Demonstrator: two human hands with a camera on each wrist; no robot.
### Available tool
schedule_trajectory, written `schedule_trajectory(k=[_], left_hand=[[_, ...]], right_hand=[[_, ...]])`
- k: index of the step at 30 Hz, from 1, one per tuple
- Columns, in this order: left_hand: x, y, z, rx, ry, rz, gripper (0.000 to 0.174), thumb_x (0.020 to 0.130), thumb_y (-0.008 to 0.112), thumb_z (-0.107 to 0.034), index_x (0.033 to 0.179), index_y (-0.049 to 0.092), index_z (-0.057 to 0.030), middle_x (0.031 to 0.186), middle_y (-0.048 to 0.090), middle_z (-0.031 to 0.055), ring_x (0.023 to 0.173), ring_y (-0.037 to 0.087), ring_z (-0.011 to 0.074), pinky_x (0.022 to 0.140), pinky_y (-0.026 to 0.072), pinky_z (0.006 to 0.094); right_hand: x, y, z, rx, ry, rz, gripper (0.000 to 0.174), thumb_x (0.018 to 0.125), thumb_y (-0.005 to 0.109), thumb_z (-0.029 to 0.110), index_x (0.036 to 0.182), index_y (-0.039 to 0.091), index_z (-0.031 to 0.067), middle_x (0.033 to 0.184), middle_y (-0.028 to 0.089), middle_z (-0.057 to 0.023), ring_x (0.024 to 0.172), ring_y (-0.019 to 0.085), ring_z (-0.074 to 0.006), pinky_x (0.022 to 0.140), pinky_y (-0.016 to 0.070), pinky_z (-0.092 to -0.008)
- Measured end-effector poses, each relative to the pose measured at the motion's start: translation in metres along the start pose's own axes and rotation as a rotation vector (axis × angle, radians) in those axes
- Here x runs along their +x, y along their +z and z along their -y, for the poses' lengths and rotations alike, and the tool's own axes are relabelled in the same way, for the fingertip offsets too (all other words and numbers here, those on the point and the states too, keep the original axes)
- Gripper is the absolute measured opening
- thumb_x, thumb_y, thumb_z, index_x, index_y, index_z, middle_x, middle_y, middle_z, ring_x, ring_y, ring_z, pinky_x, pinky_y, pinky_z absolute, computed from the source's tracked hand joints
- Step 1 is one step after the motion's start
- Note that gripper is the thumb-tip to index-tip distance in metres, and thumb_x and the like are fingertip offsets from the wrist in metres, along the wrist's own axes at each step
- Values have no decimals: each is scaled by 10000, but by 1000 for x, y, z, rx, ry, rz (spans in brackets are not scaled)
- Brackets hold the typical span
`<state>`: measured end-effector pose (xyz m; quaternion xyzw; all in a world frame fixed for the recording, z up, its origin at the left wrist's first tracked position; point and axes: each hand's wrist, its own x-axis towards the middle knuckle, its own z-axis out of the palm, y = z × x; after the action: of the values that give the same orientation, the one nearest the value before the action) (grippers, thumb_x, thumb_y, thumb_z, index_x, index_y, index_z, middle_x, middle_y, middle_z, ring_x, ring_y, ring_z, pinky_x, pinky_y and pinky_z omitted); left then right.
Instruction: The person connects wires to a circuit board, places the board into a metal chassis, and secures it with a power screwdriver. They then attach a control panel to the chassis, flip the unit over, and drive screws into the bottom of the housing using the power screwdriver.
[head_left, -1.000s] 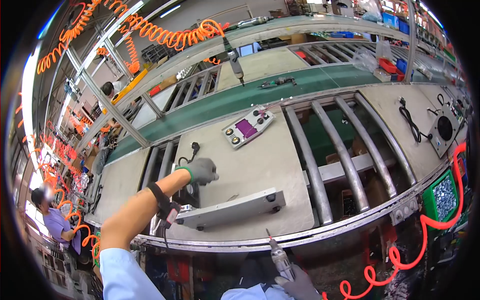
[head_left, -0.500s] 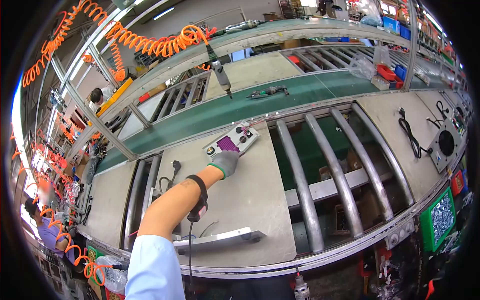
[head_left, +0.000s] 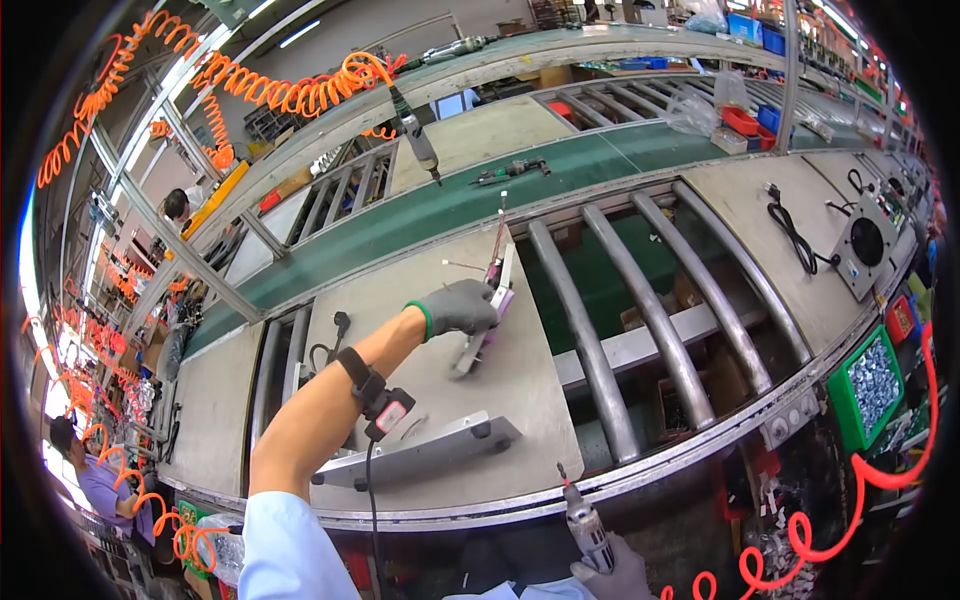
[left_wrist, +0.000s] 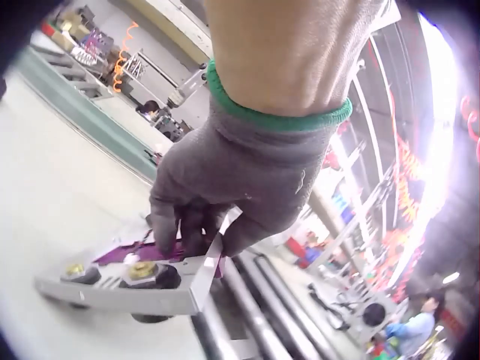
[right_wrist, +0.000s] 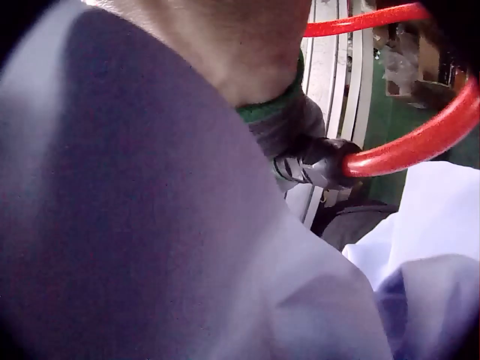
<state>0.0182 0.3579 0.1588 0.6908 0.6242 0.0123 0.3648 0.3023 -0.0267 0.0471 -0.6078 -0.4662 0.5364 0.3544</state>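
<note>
My gloved left hand [head_left: 455, 308] grips the edge of a small metal panel [left_wrist: 124, 296] with its fingers and thumb. The panel carries a purple plate [left_wrist: 135, 252] and brass-topped terminals [left_wrist: 142, 271], and stands tilted on edge over the worktop, thin wires [head_left: 497, 240] rising from its far end. Low in the head view, my gloved right hand [head_left: 620, 572] holds a power screwdriver [head_left: 588, 525], bit pointing up, by the front edge of the line. A red hose [right_wrist: 405, 152] runs from the tool's end. Nearer me on the worktop lies a long grey metal bracket [head_left: 420, 455].
A black cord with plug [head_left: 341, 322] lies left, partly behind my forearm. Metal rollers [head_left: 585, 340] adjoin the worktop [head_left: 530, 400] on the right. Another screwdriver [head_left: 415, 140] hangs from an orange coil above the green belt [head_left: 600, 150]. A green bin of screws [head_left: 868, 385] stands right.
My left hand moved from near the bracket to the panel, then took hold of it and tipped it from flat onto its edge. My right hand still holds the screwdriver low down.
</note>
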Motion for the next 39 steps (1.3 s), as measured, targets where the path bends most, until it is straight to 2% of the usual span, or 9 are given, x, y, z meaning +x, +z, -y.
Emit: schedule_trajectory(k=[1,6,8,9,12,18,22,29,39], left_hand=[[-1,1,-5,-95,-11,54,230,911,686,-165,1079,670,-9,946,663,62,862,659,147,772,594,355],[-27,27,-12,-800,-44,230,289,996,616,-174,1233,567,-17,1120,615,118,968,681,264,858,627,491],[-32,43,-15,-951,1,255,244,1004,596,-156,1208,565,-27,1189,615,138,1022,695,313,900,616,525],[-34,50,-17,-941,-8,238,246,1012,593,-166,1211,559,-26,1172,620,134,1023,694,310,905,610,515],[-49,65,-24,-910,-45,169,237,1024,594,-186,1193,549,-26,1109,616,117,1001,677,293,904,594,500],[-67,63,6,-802,-111,5,267,953,675,-294,1074,562,-85,966,443,39,873,469,197,856,515,534],[-64,54,19,-865,-111,-61,202,967,686,-268,971,550,-119,943,465,26,816,457,158,690,492,401],[-84,49,11,-676,-159,-137,323,987,636,-371,1141,588,-91,920,519,9,779,475,171,703,486,377],[-209,109,67,320,348,-644,375,928,676,-405,1003,652,-39,791,655,184,751,680,369,662,526,459]], right_hand=[[1,2,2,6,-13,-9,392,814,808,238,1077,593,43,816,665,-86,744,655,-178,688,530,-351],[4,9,-2,4,-47,50,398,857,772,224,1178,607,57,979,710,-101,885,684,-192,778,533,-327],[14,15,-16,33,-84,62,360,867,777,248,1100,585,53,823,614,-41,663,590,-109,583,487,-284],[14,17,-21,48,-101,68,349,871,779,259,1061,573,51,744,566,-10,551,543,-67,485,463,-263],[17,19,-2,106,55,36,356,804,826,240,1009,622,33,783,630,-39,721,587,-114,695,504,-320],[22,19,20,153,129,125,343,852,786,239,1059,608,31,742,595,-29,584,564,-89,541,480,-295],[27,25,35,188,171,195,349,892,752,243,1109,586,26,716,563,-23,521,551,-78,467,461,-261],[47,36,43,154,179,200,336,912,733,253,1096,577,18,700,551,-23,504,544,-83,442,459,-256],[47,50,55,38,162,233,301,933,690,254,1076,557,25,697,562,-28,512,559,-88,437,466,-260]])
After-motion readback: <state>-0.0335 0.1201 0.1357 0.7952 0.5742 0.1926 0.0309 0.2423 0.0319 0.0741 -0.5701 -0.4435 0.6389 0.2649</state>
